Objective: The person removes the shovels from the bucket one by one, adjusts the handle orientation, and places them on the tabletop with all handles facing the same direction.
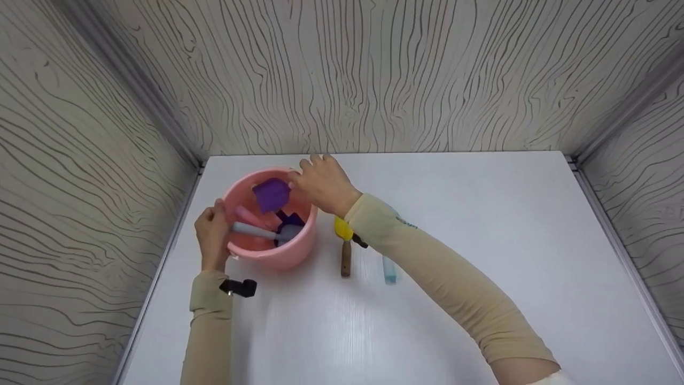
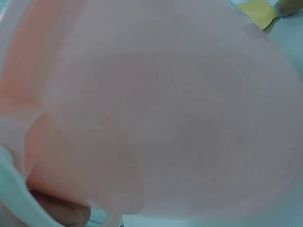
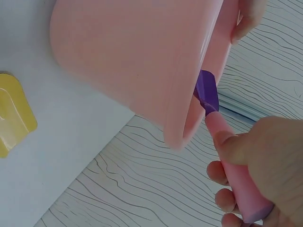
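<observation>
A pink bucket stands at the left of the white table, its opening facing up. My left hand grips its left rim; in the left wrist view the bucket wall fills most of the picture. Over the far right rim, my right hand holds a small toy shovel by its pink handle. The shovel's purple blade points down into the bucket's mouth. Inside the bucket lie a shovel with a pale blue handle and another pink handle beside dark blades.
To the bucket's right lies a yellow shovel with a wooden handle. Further right, a light blue handle shows from under my right forearm. Wood-patterned panels stand behind the table and at its sides.
</observation>
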{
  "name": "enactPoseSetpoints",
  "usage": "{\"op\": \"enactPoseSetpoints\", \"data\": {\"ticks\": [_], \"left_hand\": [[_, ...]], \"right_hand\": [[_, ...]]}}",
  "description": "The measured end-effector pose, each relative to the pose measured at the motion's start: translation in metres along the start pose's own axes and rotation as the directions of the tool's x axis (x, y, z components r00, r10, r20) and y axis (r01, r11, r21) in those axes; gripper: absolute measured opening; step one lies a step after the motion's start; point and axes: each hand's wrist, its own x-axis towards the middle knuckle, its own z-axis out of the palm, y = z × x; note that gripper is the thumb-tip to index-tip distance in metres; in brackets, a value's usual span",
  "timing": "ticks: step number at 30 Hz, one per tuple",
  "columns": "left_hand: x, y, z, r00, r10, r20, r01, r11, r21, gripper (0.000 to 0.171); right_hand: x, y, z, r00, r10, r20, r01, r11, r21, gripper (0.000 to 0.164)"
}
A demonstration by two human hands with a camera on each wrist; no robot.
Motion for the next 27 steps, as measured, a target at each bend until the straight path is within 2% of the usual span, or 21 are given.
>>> {"op": "enactPoseSetpoints", "data": {"ticks": [7,12,15,18,22,27], "left_hand": [[-0.001,-0.001,0.000,1.000,-0.014,0.015,0.014,1.000,-0.019,0.045],[-0.002,0.002,-0.002,0.998,-0.056,0.030,0.057,0.998,-0.026,0.046],[-0.003,0.003,-0.003,0.996,-0.081,0.041,0.083,0.996,-0.036,0.047],[-0.005,0.002,-0.002,0.995,-0.087,0.053,0.089,0.995,-0.037,0.048],[-0.005,0.001,-0.002,0.996,-0.073,0.048,0.074,0.997,-0.032,0.047],[-0.004,0.003,-0.004,0.997,-0.062,0.045,0.063,0.998,-0.021,0.049]], "right_hand": [[-0.012,0.009,0.000,1.000,0.017,0.026,-0.019,0.995,0.094,0.040],[-0.024,0.016,0.004,0.999,0.026,0.027,-0.029,0.993,0.117,0.030],[-0.030,0.020,0.011,0.997,0.054,0.055,-0.063,0.982,0.179,0.033],[-0.036,0.024,0.018,0.992,0.090,0.090,-0.114,0.945,0.307,0.036],[-0.047,0.032,0.028,0.988,0.123,0.094,-0.153,0.872,0.466,0.030],[-0.059,0.041,0.041,0.982,0.159,0.105,-0.190,0.782,0.593,0.031]]}}
